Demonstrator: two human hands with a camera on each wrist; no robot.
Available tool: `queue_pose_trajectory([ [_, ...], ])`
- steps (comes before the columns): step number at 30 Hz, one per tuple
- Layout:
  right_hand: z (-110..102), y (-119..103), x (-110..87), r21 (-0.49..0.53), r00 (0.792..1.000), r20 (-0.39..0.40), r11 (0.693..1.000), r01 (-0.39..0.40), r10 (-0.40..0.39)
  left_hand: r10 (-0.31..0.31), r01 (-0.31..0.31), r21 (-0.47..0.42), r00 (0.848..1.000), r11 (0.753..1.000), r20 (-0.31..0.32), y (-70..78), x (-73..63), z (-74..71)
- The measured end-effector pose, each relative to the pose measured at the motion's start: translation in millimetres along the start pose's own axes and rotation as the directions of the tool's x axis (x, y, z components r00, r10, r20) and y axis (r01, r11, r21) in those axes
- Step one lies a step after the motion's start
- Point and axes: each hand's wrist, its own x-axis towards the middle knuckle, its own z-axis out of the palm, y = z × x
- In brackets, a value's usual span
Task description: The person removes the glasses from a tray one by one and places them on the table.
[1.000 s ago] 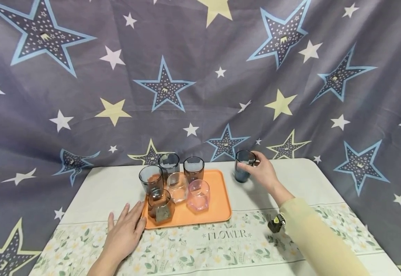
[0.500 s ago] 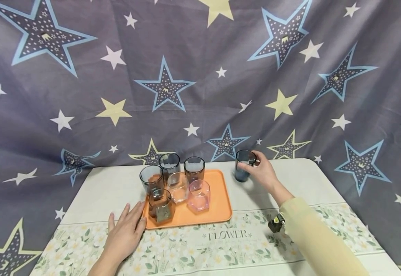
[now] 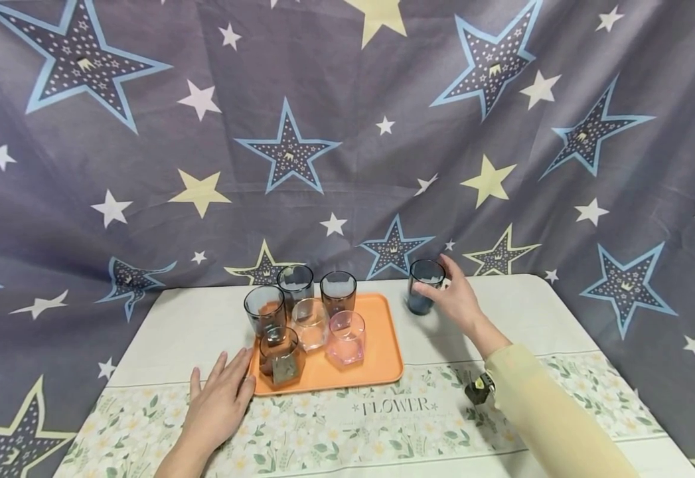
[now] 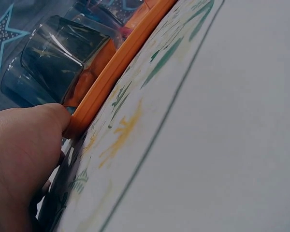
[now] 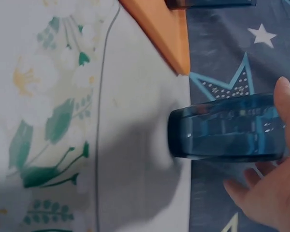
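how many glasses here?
7. Right hand holds a blue glass, right of the orange tray. On it: amber glass front left, pink glass front right, clear glass behind them, left dark glass beside it; middle dark glass, right dark glass behind it. Overlap might hide more.

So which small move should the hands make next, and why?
Perhaps the right hand should carry the dark blue glass left onto the orange tray: it grips that glass beside the tray, whose right end is bare, while the left hand touches the tray's opposite edge and could steady it.
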Motion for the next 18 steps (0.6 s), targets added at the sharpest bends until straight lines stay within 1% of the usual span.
queue_pose_trajectory([
  [3, -2.4, -9.6, -3.6, -0.066, 0.999, -0.03, 0.997, 0.037, -0.039, 0.001, -0.001, -0.003, 1.0, 1.0, 0.005, -0.8, -0.8, 0.5],
  [6, -3.3, -22.7, -6.4, -0.096, 0.993, -0.045, 0.99, 0.1, -0.105, -0.004, 0.004, -0.004, 1.0, 1.0, 0.013, -0.9, -0.2, 0.6],
  [10, 0.9, -40.6, -9.7, -0.074, 0.981, -0.032, 0.98, 0.187, -0.19, -0.011, 0.011, -0.001, 1.0, 1.0, 0.014, -1.1, 0.6, 1.3],
  [12, 4.9, -47.9, -11.5, -0.057, 0.976, -0.018, 0.975, 0.217, -0.218, -0.01, 0.01, 0.0, 1.0, 1.0, 0.009, -0.7, 1.0, 1.6],
  [18, 24.9, -65.4, -13.1, -0.02, 0.964, 0.03, 0.964, 0.264, -0.264, -0.01, 0.01, -0.005, 1.0, 1.0, 0.01, -1.1, -0.3, 1.3],
])
